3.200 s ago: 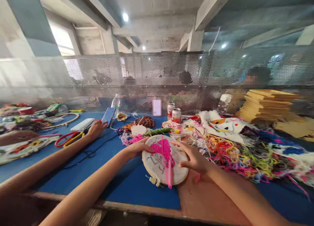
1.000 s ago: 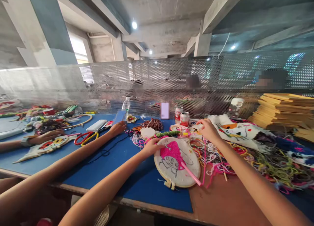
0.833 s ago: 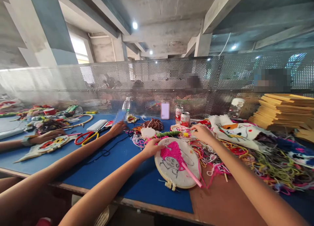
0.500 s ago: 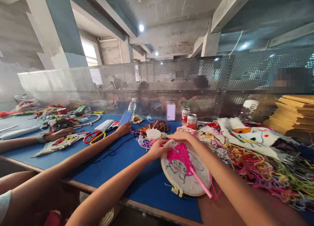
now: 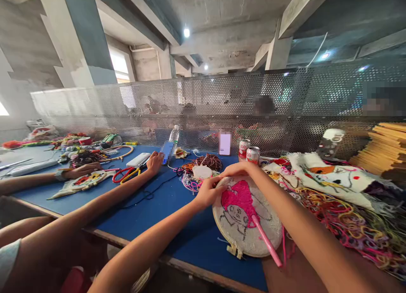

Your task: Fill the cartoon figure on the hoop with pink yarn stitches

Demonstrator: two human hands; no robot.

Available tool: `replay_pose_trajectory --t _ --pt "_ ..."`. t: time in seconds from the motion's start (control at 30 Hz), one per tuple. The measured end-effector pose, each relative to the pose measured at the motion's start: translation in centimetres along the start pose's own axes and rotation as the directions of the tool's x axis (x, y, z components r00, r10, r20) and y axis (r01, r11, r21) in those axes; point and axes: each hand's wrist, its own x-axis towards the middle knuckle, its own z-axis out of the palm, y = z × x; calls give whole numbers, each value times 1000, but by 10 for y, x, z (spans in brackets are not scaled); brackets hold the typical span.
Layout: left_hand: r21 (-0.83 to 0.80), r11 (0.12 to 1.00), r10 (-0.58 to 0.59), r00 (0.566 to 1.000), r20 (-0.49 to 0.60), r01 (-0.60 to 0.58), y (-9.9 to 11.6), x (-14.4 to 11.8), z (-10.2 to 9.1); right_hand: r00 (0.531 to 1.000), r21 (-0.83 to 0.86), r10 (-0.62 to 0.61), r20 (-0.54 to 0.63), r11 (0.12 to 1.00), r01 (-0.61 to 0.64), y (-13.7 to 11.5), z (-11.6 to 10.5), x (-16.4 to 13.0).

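A round embroidery hoop (image 5: 279, 242) with pale cloth stands tilted at the table edge in front of me. Its cloth carries a drawn figure whose hair (image 5: 239, 197) is filled with bright pink yarn. A pink punch needle (image 5: 267, 240) sticks out of the cloth at the edge of that patch, with pink yarn trailing beside it. My left hand (image 5: 207, 193) grips the hoop's upper left rim, thumb on the front. At the top rim, my right hand (image 5: 236, 169) is curled over the edge; its fingertips are partly hidden behind the hoop.
Yarn heaps (image 5: 339, 221) fill the right side, below folded cloth. Two drink cans (image 5: 253, 155), a propped phone (image 5: 225, 144) and a bottle (image 5: 174, 134) stand near the perforated metal screen (image 5: 206, 102). A co-worker's hands (image 5: 154, 162) lie left, near scissors (image 5: 127, 174).
My view has turned slightly left. Both my hands stay on the hoop, and the punch needle is still in the cloth. The co-worker's hand has shifted left beside a blue screen.
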Motion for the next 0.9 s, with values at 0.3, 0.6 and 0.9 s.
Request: replay_pose_trajectory --t 0.3,0.6,0.9 --pt "0 1000 18 1000 6 -18 0 0 0 930 -36 152 334 988 -149 -9 -6 -13" --pt "70 996 52 998 -31 -50 0 0 -2 985 202 110 133 970 -136 8 -34 -40" --pt "23 996 94 987 -127 -92 -2 3 -4 980 299 39 193 949 -97 65 -64 -83"
